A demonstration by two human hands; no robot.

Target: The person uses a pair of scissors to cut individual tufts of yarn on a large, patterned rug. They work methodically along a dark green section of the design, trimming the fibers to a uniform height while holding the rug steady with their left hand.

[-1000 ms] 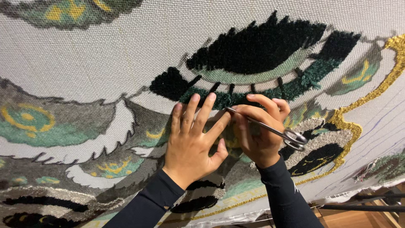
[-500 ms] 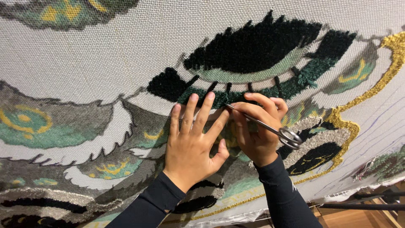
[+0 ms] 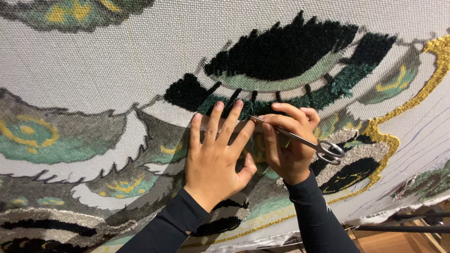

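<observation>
Across the stretched backing cloth [image 3: 93, 61], with its tufted patches of grey, green and yellow, the left hand [image 3: 216, 157] lies flat with fingers spread wide, pressing the fabric just under the dark green pile [image 3: 281, 51]. Beside it, nearly touching, the right hand [image 3: 288, 145] is closed around small steel scissors [image 3: 300, 139], whose tips sit at the left fingertips and whose loops jut out to the right. It looks like trimming of stray yarn; the next snip would want the cloth held taut and the tips kept off those fingers.
</observation>
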